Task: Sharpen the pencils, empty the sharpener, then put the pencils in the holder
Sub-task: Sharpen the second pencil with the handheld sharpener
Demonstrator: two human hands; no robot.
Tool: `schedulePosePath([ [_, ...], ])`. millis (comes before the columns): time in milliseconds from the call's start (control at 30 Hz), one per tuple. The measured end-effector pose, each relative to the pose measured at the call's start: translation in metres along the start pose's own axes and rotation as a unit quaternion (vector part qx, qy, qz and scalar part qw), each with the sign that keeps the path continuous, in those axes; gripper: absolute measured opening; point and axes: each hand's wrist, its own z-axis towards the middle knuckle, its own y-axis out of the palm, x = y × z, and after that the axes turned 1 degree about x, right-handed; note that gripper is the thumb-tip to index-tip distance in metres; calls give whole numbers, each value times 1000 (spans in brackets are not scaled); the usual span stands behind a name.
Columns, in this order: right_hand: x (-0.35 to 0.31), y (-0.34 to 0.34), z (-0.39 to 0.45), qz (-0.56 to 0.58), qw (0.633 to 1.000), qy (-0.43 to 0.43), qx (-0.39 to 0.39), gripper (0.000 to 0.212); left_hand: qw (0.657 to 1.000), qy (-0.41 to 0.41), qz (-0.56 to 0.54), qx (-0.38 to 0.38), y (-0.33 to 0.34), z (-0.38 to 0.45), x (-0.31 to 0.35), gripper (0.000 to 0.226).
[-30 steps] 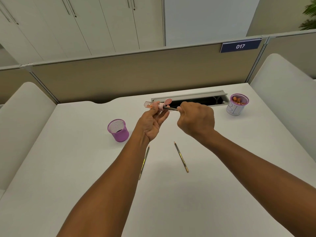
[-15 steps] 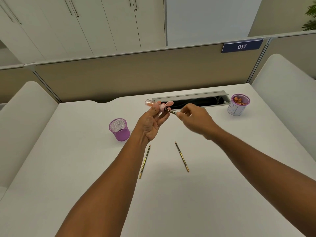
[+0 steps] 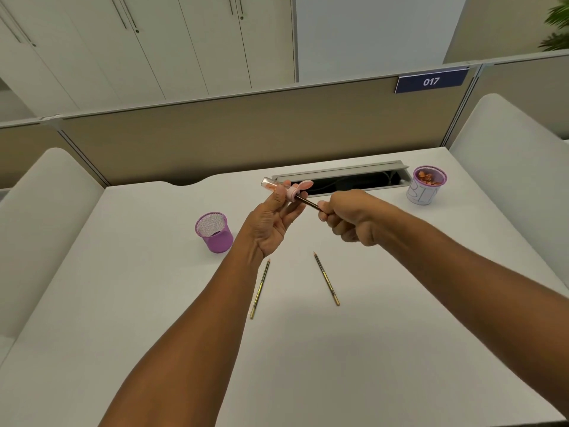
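1. two pencils (image 3: 260, 289) lie on the desk (image 3: 123, 303), waiting.
2. right hand (image 3: 351, 220) pinches the third pencil (image 3: 308, 202); twist straight, lightly.
3. left hand (image 3: 271, 223) fingers grip the sharpener (image 3: 286, 188), seemingly part full; hold steady.
4. holder (image 3: 214, 232) left, bin (image 3: 426, 186) far right.

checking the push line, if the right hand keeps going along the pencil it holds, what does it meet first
The right hand points its pencil up-left into the sharpener held by the left hand. Going straight on, it would probably meet the sharpener first, then the left fingers; depth is hard to judge.
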Motion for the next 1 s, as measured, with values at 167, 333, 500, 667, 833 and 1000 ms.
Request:
schedulePosePath([
  [167,9,-5,-4,-3,999,-35,-20,34,999,-6,13,34,0,-1,0,25],
  [333,36,6,-3,-352,798,-417,256,20,997,-11,1,74,6,-3,-2,20],
  [500,44,9,-4,-468,641,-492,358,10,996,-13,-20,91,10,-5,-8,18],
  [667,25,12,-3,-380,858,-256,231,27,999,-15,1,44,7,-9,-7,22],
  [833,7,-7,-3,56,996,41,-64,33,1000,-15,25,4,1,-14,-6,28],
  [1000,20,8,-8,-169,969,-162,83,30,998,-17,11,56,3,-10,-5,31],
])
